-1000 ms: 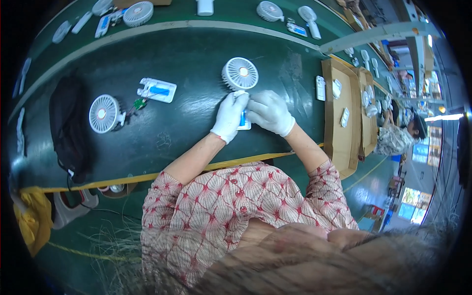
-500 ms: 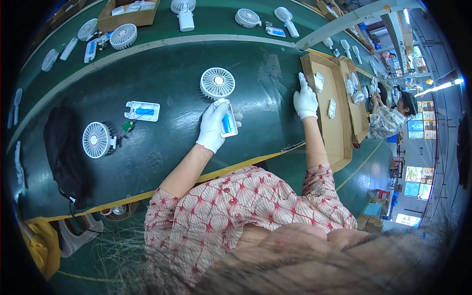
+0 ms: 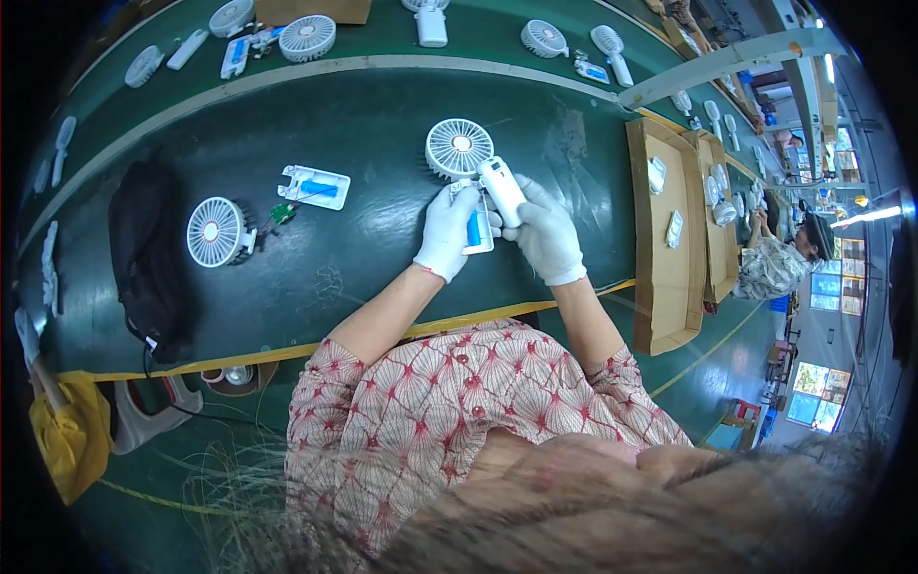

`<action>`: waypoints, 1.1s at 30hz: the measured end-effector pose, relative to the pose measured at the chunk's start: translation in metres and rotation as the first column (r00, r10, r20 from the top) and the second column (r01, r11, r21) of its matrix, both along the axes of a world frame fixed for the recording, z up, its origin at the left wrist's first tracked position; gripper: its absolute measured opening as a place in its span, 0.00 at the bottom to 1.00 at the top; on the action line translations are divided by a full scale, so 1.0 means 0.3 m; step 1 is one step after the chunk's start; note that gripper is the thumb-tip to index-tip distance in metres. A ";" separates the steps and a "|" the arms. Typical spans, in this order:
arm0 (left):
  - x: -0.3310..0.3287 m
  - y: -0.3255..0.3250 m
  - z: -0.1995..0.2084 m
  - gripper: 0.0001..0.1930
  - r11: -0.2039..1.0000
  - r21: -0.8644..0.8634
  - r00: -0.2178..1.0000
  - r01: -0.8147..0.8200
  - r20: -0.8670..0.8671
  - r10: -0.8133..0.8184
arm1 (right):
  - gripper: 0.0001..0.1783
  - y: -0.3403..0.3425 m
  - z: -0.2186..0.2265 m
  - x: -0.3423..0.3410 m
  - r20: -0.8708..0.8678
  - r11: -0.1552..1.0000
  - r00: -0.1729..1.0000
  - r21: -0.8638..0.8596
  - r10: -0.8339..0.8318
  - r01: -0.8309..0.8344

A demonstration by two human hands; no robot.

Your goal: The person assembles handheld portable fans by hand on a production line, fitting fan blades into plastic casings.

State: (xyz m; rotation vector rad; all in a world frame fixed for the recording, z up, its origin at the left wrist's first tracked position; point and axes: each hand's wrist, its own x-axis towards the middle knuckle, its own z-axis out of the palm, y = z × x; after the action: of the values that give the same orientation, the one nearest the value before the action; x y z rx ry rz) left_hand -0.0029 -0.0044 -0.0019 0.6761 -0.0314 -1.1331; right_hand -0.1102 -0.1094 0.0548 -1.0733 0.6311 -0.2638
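In my white-gloved left hand (image 3: 444,237) is a handheld fan (image 3: 459,145), its handle half laid open so that a blue battery (image 3: 473,230) shows. The fan's round grille points away from me, over the green bench. My right hand (image 3: 549,235), gloved too, grips a white handle cover (image 3: 501,189) with a small dark slot near its top. That cover is tilted right beside the open handle; whether the two touch, I cannot tell. Left of my hands lies another fan head (image 3: 216,232), with a green circuit board (image 3: 282,213) and an open handle half (image 3: 330,190) holding a battery.
A shallow cardboard box (image 3: 660,287) with two white parts stands at the bench's right end, another box beyond it. A black bag (image 3: 143,258) lies at the left. Along the far belt are several fans (image 3: 308,38). A metal post (image 3: 727,62) rises at far right, near a co-worker (image 3: 775,263).
My right hand has come from the cardboard box's edge to my left hand, now with the white cover in its grip. My left hand still holds the fan. The whole view has shifted.
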 end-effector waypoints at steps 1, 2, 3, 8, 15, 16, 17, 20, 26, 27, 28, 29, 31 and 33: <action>-0.001 -0.007 -0.006 0.10 1.000 0.005 1.000 -0.004 -0.001 0.004 | 0.27 0.009 -0.025 0.001 -0.034 0.999 0.999 -0.049 0.003 -0.005; -0.004 -0.015 -0.019 0.09 0.999 0.026 1.000 -0.027 0.012 0.026 | 0.27 0.021 -0.028 0.001 -0.035 0.999 0.999 -0.045 0.008 -0.009; -0.002 -0.016 -0.020 0.07 0.998 0.046 0.998 -0.051 0.024 0.050 | 0.26 0.034 -0.022 0.002 -0.101 0.988 0.994 -0.141 0.048 -0.062; -0.003 -0.015 -0.048 0.11 0.993 0.079 0.994 -0.087 0.071 0.082 | 0.29 0.006 0.013 0.019 -0.401 0.736 0.881 -0.511 0.253 -0.444; 0.004 0.000 -0.035 0.18 0.994 -0.112 0.991 -0.012 -0.135 -0.003 | 0.34 0.033 0.092 0.025 -0.605 0.260 0.794 -0.758 0.061 -0.597; 0.004 0.003 -0.033 0.18 0.994 -0.112 0.990 -0.017 -0.139 0.002 | 0.35 0.041 0.106 0.026 -0.605 0.229 0.797 -0.776 -0.001 -0.588; 0.005 0.004 -0.031 0.22 0.996 -0.090 0.982 0.013 -0.186 -0.029 | 0.37 0.047 0.111 0.024 -0.600 0.197 0.797 -0.791 -0.062 -0.580; 0.012 0.016 0.014 0.27 0.998 -0.045 0.973 0.054 -0.223 -0.063 | 0.38 0.069 0.138 0.019 -0.572 0.030 0.810 -0.819 -0.128 -0.573; 0.011 0.012 0.047 0.35 0.993 -0.040 0.967 0.112 -0.224 -0.118 | 0.38 0.102 0.142 0.057 -0.662 -0.130 0.734 -0.722 -0.153 -0.679; 0.013 0.014 0.038 0.35 0.994 -0.040 0.968 0.101 -0.228 -0.108 | 0.39 0.105 0.139 0.065 -0.671 -0.155 0.726 -0.709 -0.150 -0.688; 0.016 0.016 0.031 0.35 0.992 -0.043 0.970 0.121 -0.205 -0.127 | 0.39 0.106 0.139 0.072 -0.674 -0.162 0.725 -0.707 -0.142 -0.689; 0.018 0.019 0.025 0.35 0.989 -0.045 0.972 0.141 -0.182 -0.147 | 0.39 0.108 0.140 0.076 -0.686 -0.184 0.714 -0.690 -0.140 -0.699; 0.021 0.025 0.052 0.34 0.989 -0.048 0.954 0.143 -0.259 -0.151 | 0.38 0.110 0.145 0.080 -0.700 -0.206 0.699 -0.670 -0.145 -0.713; 0.016 0.023 0.049 0.33 0.987 0.004 0.974 0.160 -0.162 -0.158 | 0.38 0.112 0.155 0.086 -0.750 -0.249 0.641 -0.597 -0.164 -0.763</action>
State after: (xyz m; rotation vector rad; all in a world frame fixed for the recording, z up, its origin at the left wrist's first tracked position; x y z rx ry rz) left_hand 0.0019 0.0024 0.0128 0.6027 0.0624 -1.3408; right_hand -0.0845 -0.0757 0.1013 -3.0845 0.5492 0.3277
